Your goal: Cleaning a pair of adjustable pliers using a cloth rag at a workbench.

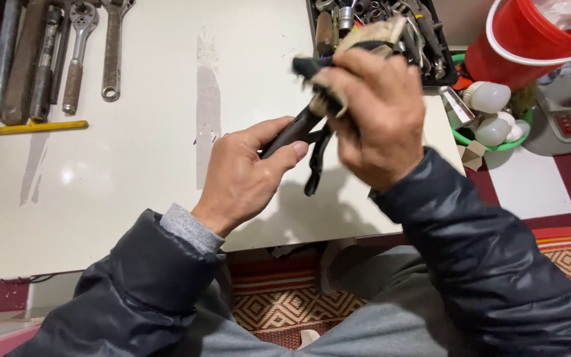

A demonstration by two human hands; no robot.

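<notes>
over the table edge, left hand grips pliers.

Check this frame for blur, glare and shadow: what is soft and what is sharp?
Head view: the right hand and its rag are motion-blurred; the left hand on the pliers is sharper; a faint glare spot sits on the white table; the hands' shadow falls below them.

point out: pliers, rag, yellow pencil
pliers (290, 134): head view, on the dark handle by the left thumb.
rag (378, 33): head view, on the tan fold above the right hand.
yellow pencil (33, 127): head view, mid-shaft.
</notes>
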